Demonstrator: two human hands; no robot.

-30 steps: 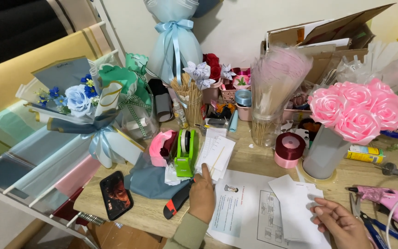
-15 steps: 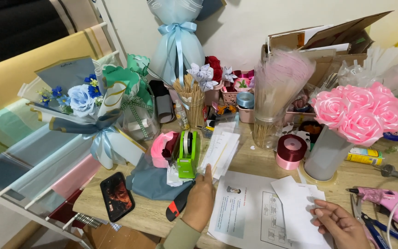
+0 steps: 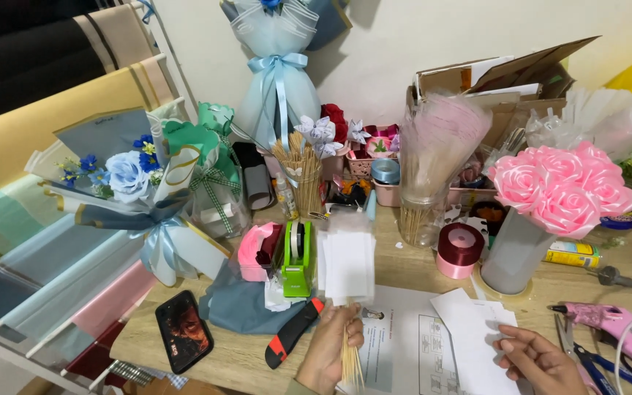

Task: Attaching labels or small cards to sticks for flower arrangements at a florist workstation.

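Note:
My left hand (image 3: 330, 351) is closed around a thin bundle of wooden skewers (image 3: 350, 363) that carry white paper strips (image 3: 347, 265), held upright over the table. My right hand (image 3: 543, 360) rests flat with fingers apart on loose white paper sheets (image 3: 477, 329) at the lower right. A printed sheet (image 3: 404, 344) lies between my hands. Just left of my left hand lie a red-and-black utility knife (image 3: 292, 331) and a green tape dispenser (image 3: 298, 260).
A black phone (image 3: 183, 330) lies near the table's front left edge. Pink ribbon roses in a grey vase (image 3: 561, 186), a dark red ribbon roll (image 3: 460, 249), a pink glue gun (image 3: 612, 322), jars of skewers (image 3: 305, 175) and wrapped bouquets (image 3: 140, 190) crowd the table. Rolls of wrapping paper (image 3: 45, 278) lie left.
My left hand has lifted from the table, raising the skewer bundle with white paper strips upright. The right hand has stayed on the white sheets.

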